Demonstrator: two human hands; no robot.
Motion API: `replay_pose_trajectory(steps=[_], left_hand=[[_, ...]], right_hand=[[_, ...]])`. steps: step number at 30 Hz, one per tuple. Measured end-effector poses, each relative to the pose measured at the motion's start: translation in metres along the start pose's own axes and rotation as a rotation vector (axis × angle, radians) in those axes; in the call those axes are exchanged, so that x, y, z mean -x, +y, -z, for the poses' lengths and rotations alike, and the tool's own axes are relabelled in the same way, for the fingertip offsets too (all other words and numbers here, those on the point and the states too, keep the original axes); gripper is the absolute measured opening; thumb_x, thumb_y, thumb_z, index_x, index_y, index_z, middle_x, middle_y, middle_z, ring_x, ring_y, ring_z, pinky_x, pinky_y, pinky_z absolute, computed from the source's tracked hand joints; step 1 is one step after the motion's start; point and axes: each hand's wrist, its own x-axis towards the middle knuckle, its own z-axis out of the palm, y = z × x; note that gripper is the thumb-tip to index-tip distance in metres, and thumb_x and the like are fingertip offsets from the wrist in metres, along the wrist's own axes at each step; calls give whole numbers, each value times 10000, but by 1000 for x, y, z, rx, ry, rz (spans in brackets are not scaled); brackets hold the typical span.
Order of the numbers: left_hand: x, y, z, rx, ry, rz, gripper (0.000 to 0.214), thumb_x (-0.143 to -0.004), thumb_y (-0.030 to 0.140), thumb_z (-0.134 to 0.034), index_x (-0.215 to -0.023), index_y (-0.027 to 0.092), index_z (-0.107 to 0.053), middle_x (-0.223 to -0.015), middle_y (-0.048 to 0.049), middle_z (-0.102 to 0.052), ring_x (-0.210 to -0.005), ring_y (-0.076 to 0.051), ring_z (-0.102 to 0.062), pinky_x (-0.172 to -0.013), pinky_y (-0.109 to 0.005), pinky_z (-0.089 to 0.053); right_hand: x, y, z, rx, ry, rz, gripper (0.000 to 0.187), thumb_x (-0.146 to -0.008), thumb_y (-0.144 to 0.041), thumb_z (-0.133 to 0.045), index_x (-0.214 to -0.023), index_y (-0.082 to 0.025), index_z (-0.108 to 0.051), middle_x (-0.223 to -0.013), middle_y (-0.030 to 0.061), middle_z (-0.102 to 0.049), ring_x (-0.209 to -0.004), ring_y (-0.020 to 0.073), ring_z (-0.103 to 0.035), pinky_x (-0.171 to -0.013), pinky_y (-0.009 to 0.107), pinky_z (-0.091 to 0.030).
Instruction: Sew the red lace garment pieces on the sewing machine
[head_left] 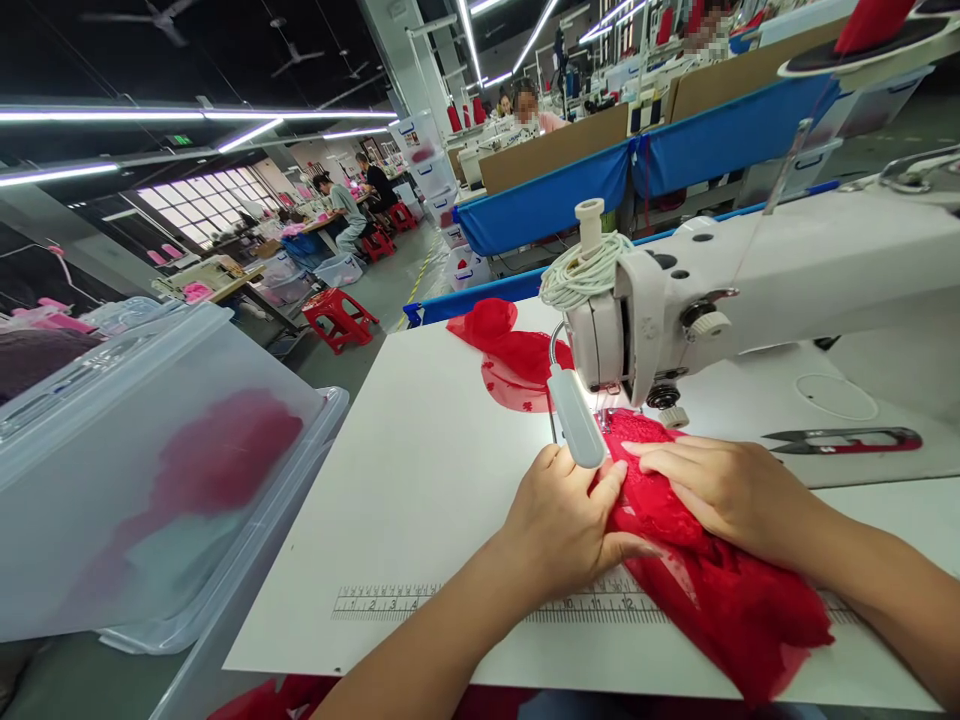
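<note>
Red lace fabric (652, 490) runs from under the needle area of a white sewing machine (750, 270) toward the table's front edge, bunched in folds. My left hand (562, 520) is curled at the fabric's left edge, thumb and fingers closed on it; a small grey lamp (577, 415) hides some of its fingertips. On top of the lace, my right hand (720, 495) lies with fingers stretched out toward the presser foot (604, 418). Behind the machine head, more sheer red fabric (517, 355) spreads over the white table (405, 480).
Thread snips (847, 440) lie on the machine bed to the right. A printed ruler (390, 602) runs along the table's front. At left stands a translucent plastic bin (150, 470) with red material inside. Red stools (339, 318), blue cloth troughs (547, 205) and people at machines are farther off.
</note>
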Motion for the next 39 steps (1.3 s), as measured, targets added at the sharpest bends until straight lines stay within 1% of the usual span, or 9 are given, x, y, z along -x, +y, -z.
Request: replay_pose_trajectory(steps=[7, 15, 19, 21, 23, 27, 29, 33, 39], left_hand=[[0, -4, -2, -17, -10, 3, 866, -991, 745, -162, -1282, 94, -654, -1031, -203, -723, -975, -332, -639, -869, -481, -460], [1, -10, -4, -26, 6, 10, 840, -1004, 719, -159, -1355, 107, -615, -1137, -205, -713, -1025, -339, -635, -956, -537, -445], [-3, -12, -2, -17, 69, -18, 857, -997, 732, -155, -1315, 91, -627, -1164, -214, -686, -1087, -355, -618, -1010, -581, -430], [-6, -12, 0, 17, 57, -78, 869, -995, 735, -147, -1244, 69, -646, -1091, -204, -680, -1031, -331, -630, -955, -532, -486], [-8, -12, 1, 54, 6, -135, 820, -1012, 709, -153, -1101, 82, -674, -957, -153, -660, -862, -267, -639, -805, -434, -537], [-9, -8, 1, 57, -39, -93, 698, -1060, 608, -164, -908, 127, -648, -770, -63, -574, -641, -195, -565, -617, -347, -500], [-8, -6, 2, 59, -49, -44, 649, -1065, 591, -207, -967, 118, -641, -784, -65, -575, -661, -203, -572, -603, -345, -501], [-6, -2, 5, 71, -76, -15, 633, -1044, 620, -309, -1146, 84, -631, -911, -117, -621, -754, -228, -616, -616, -351, -530], [2, -3, 2, 11, -24, 7, 749, -1015, 689, -241, -1268, 121, -659, -935, -150, -660, -829, -265, -620, -684, -369, -539]], right_hand=[[-3, 3, 0, 33, -7, -3, 369, -855, -36, -443, -1045, -189, -721, -999, 59, -789, -802, 197, -729, -621, 297, -581], [-6, 6, -3, 59, 12, 3, 376, -870, -42, -461, -1123, -164, -711, -1083, 75, -782, -871, 203, -735, -662, 287, -602], [-7, 7, -2, 50, 12, 3, 371, -892, -61, -456, -1149, -165, -702, -1111, 81, -775, -883, 203, -728, -672, 291, -598], [-6, 7, -1, 26, 16, 16, 387, -899, -65, -444, -1174, -172, -694, -1140, 85, -767, -918, 206, -718, -725, 310, -596], [-3, 5, -1, -17, 14, 43, 401, -882, -50, -445, -1153, -196, -703, -1158, 77, -760, -938, 208, -700, -768, 332, -582], [4, -1, -6, -33, 16, 1, 396, -825, -5, -437, -982, -227, -725, -912, 53, -749, -769, 197, -621, -652, 323, -509], [6, -2, -6, -3, 53, -26, 404, -796, 11, -423, -953, -216, -717, -795, 47, -703, -723, 199, -583, -613, 319, -475], [1, -1, 1, 21, 35, 40, 347, -762, 6, -467, -908, -215, -690, -773, 34, -689, -712, 188, -581, -596, 295, -464], [-1, -2, 4, 29, 46, 48, 323, -742, 18, -467, -863, -216, -654, -774, 29, -684, -703, 185, -573, -587, 286, -437]])
